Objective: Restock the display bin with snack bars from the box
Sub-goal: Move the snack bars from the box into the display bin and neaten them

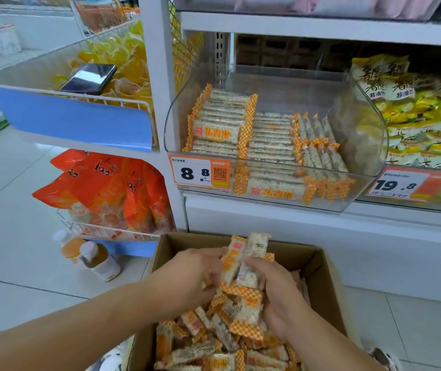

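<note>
An open cardboard box (329,279) on the floor holds several loose snack bars (200,341) in white wrappers with orange checkered ends. Over the box, both hands hold one bunch of bars (243,266) upright between them. My left hand (195,274) grips the bunch from the left, and my right hand (281,293) curls round it from the right. Above, a clear plastic display bin (369,145) on the shelf holds neat rows of the same bars; its right part shows bare plastic.
A price tag reading 8.8 (200,174) hangs on the bin's front. Wire baskets with orange bags (112,191) and a phone (89,79) stand at left. Bottles (98,261) sit on the floor beside the box. Yellow packets (423,116) fill the neighbouring bin.
</note>
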